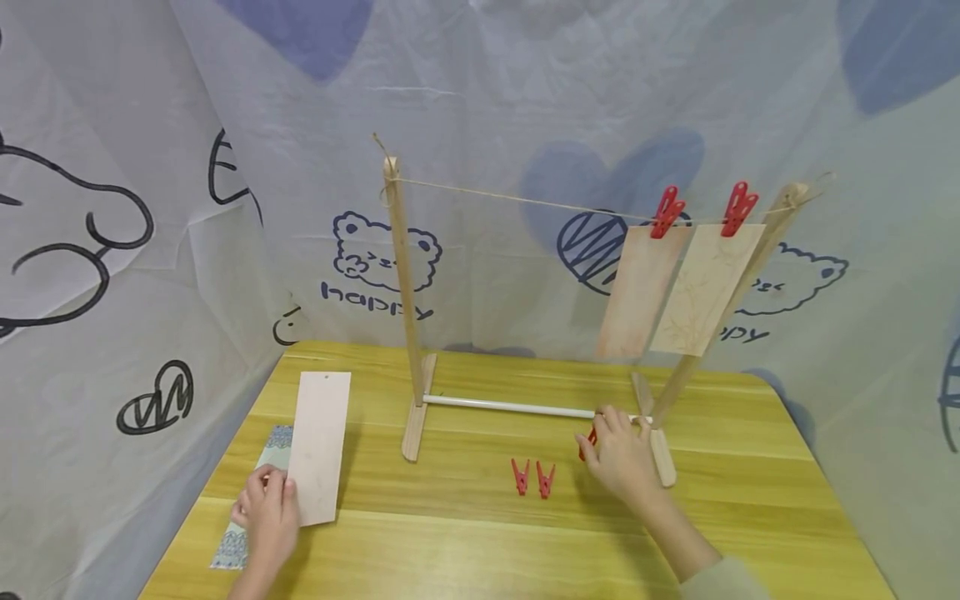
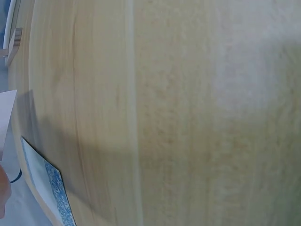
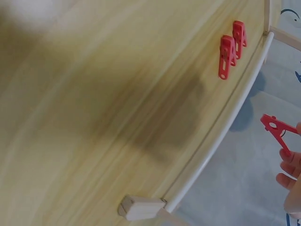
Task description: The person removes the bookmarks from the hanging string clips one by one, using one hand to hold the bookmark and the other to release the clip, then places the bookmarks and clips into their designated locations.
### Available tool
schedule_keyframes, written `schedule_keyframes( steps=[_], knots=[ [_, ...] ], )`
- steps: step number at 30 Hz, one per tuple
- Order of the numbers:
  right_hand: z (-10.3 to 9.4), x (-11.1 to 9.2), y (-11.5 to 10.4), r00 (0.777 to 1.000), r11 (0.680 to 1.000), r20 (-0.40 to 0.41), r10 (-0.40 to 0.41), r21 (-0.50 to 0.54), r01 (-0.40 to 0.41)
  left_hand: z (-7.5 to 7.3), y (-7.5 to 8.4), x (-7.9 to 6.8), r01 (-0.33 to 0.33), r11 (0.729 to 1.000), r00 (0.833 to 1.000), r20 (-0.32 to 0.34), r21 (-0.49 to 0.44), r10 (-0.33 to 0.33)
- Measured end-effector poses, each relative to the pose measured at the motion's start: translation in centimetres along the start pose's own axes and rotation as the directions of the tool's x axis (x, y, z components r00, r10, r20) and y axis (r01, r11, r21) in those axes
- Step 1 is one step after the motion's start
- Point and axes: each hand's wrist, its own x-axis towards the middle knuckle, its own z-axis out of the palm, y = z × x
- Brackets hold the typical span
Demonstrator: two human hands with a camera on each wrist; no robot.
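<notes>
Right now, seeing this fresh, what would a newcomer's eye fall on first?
Probably the pinkish card and cream card hanging from the string by red clips at the right end of the wooden frame. Next, the right hand holding another clip, with two clips on the table to its left. At far left, the left hand holds a pale card.

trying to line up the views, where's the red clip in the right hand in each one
Head: the clip is right of centre, below mid-height, partly hidden by the right hand.
Left wrist: not in it.
Right wrist: the clip is near the right edge, just below mid-height, held in that hand.
Shared landmark: the wooden table, seen in all three.
</notes>
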Motion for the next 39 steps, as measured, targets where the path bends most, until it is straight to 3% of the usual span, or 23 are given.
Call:
schedule_keyframes(
  steps=[4, 12, 21, 28, 39],
  knots=[
    [0.7, -0.4, -0.1, 1.0, 1.0, 0.003, -0.009, 0.009, 0.009, -0.2, -0.5, -0.3, 0.014, 1.0, 1.0, -0.018, 0.004, -0.013],
    [1.8, -1.2, -0.4, 0.996, 1.0, 0.085, 0.028, -0.014, -0.027, -0.6, -1.6, -1.0, 0.017, 1.0, 0.997, -0.07, -0.016, -0.018],
    [2.9, -1.9, -0.4, 0.996, 0.999, 0.084, 0.025, -0.026, -0.022, -1.5, -2.7, -1.3, 0.002, 1.0, 0.992, -0.128, -0.027, -0.005],
    [3.4, -2.2, -0.5, 0.997, 1.0, 0.079, 0.026, -0.02, -0.024, -2.1, -3.1, -1.3, 0.03, 1.0, 0.994, -0.102, -0.004, -0.03],
    [4.8, -2.5, -0.6, 0.986, 0.998, 0.153, 0.065, -0.004, -0.065, -2.8, -4.0, -1.9, 0.098, 0.994, 0.995, -0.022, 0.05, -0.097]
  ],
)
